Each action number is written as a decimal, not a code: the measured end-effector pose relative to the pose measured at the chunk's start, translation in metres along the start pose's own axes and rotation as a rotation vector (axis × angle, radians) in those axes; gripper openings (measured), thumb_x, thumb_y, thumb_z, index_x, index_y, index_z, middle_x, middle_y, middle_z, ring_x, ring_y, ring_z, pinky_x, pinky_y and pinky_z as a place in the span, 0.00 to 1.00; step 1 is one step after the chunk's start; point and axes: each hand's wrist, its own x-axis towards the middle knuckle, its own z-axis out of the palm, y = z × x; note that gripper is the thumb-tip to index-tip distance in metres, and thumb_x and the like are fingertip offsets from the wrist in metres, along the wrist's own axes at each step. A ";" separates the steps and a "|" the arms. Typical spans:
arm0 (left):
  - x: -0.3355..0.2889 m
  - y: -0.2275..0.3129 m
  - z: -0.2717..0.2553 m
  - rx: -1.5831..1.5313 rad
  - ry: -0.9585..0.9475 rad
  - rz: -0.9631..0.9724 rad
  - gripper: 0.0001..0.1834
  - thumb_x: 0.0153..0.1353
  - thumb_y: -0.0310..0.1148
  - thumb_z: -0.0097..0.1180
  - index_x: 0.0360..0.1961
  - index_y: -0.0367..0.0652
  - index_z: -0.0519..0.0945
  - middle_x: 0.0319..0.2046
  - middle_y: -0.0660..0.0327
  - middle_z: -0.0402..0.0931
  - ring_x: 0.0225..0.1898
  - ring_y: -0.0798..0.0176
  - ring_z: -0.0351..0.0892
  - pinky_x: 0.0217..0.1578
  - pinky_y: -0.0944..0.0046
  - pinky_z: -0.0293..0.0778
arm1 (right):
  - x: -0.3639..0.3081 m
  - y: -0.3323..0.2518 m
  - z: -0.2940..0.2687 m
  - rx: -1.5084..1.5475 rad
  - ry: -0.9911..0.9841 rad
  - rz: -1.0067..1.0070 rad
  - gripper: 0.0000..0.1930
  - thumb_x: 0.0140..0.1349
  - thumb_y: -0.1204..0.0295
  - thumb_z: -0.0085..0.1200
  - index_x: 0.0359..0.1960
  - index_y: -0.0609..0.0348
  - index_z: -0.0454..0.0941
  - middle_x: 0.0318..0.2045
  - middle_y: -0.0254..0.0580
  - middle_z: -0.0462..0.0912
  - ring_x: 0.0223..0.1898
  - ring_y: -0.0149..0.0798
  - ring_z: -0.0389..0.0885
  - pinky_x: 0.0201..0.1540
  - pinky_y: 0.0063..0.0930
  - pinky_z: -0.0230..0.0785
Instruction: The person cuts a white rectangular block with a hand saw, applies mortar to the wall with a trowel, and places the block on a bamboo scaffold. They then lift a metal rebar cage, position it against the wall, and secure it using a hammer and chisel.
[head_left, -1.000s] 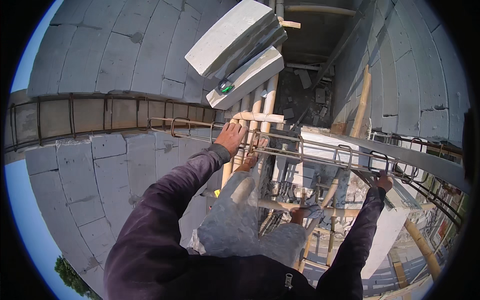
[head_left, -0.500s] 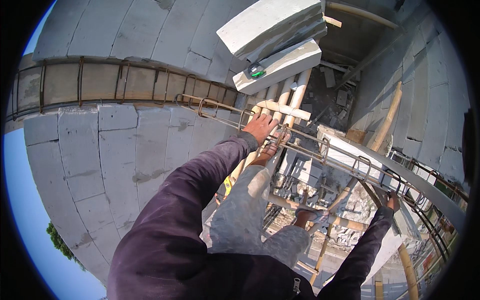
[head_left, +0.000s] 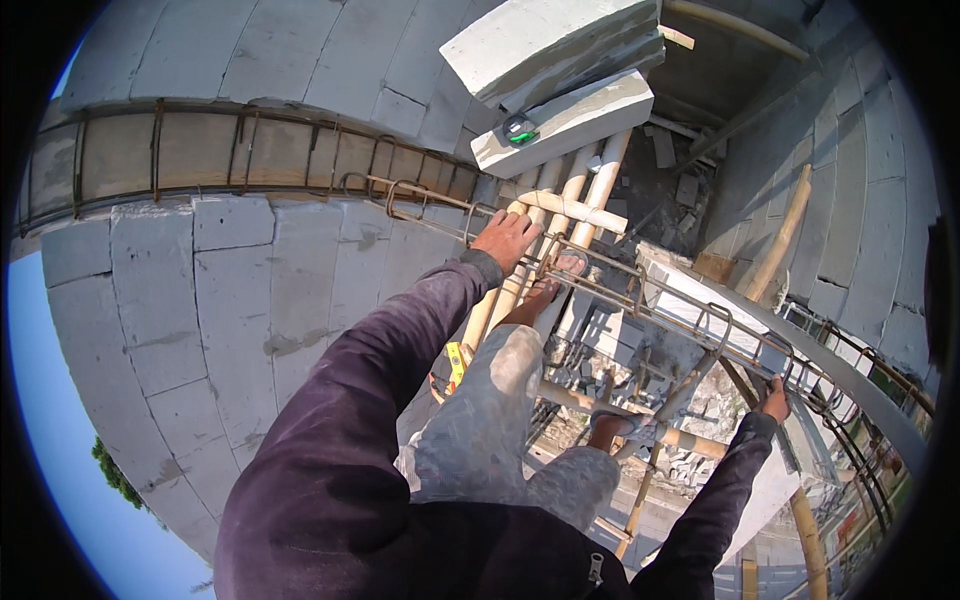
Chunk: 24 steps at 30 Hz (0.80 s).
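Note:
My left hand (head_left: 505, 240) is closed around the long rusty rebar cage (head_left: 640, 300) near its left end, beside the grey block wall (head_left: 260, 290). My right hand (head_left: 774, 402) grips the same rebar cage farther right, close to a grey concrete ledge (head_left: 740, 310). Both arms wear dark purple sleeves. I stand on a bamboo pole scaffold (head_left: 560, 230) in dusty grey trousers and sandals, one foot (head_left: 545, 290) just below my left hand, the other (head_left: 612, 428) lower down.
Two grey blocks (head_left: 560, 60) lie stacked on the scaffold ahead, with a small green object (head_left: 520, 130) on the lower one. A second rebar cage (head_left: 220, 150) runs along the wall's channel. A yellow level (head_left: 455, 362) sits by my leg. Ground lies far below.
The view has swung, shifting the blocks and wall rightward. Both hands keep their hold on the rebar cage, which now sits slightly lower and farther right in the picture.

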 end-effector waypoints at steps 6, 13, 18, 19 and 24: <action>0.012 0.007 0.000 -0.015 -0.004 -0.005 0.26 0.49 0.23 0.57 0.52 0.42 0.71 0.43 0.54 0.71 0.52 0.51 0.70 0.58 0.52 0.63 | 0.030 0.024 -0.019 -0.033 0.032 -0.246 0.17 0.55 0.68 0.70 0.38 0.70 0.80 0.36 0.44 0.82 0.32 0.38 0.81 0.32 0.31 0.80; 0.005 0.016 0.005 0.027 -0.107 -0.074 0.32 0.45 0.19 0.55 0.57 0.41 0.69 0.47 0.52 0.69 0.55 0.48 0.68 0.61 0.52 0.61 | -0.025 0.009 0.004 -0.144 0.002 -0.236 0.22 0.59 0.66 0.68 0.49 0.65 0.74 0.36 0.42 0.81 0.29 0.37 0.80 0.27 0.34 0.78; 0.002 0.016 0.006 0.098 -0.047 -0.067 0.28 0.50 0.23 0.56 0.56 0.41 0.69 0.46 0.53 0.69 0.55 0.49 0.68 0.63 0.50 0.60 | -0.058 -0.002 0.019 -0.069 -0.051 -0.156 0.25 0.60 0.66 0.67 0.51 0.69 0.69 0.41 0.46 0.79 0.34 0.36 0.81 0.25 0.26 0.76; 0.001 0.012 0.011 0.090 -0.034 -0.070 0.28 0.50 0.23 0.56 0.56 0.41 0.69 0.47 0.53 0.69 0.55 0.49 0.68 0.63 0.50 0.59 | -0.061 -0.007 0.017 -0.098 -0.101 -0.144 0.23 0.59 0.66 0.68 0.46 0.68 0.72 0.37 0.44 0.79 0.32 0.34 0.79 0.24 0.26 0.76; 0.009 0.013 0.017 0.090 -0.033 -0.060 0.33 0.48 0.20 0.56 0.59 0.40 0.68 0.50 0.51 0.69 0.57 0.48 0.67 0.65 0.50 0.59 | -0.047 0.006 0.006 -0.128 -0.088 -0.168 0.26 0.60 0.60 0.67 0.48 0.69 0.72 0.35 0.43 0.80 0.30 0.34 0.79 0.26 0.24 0.75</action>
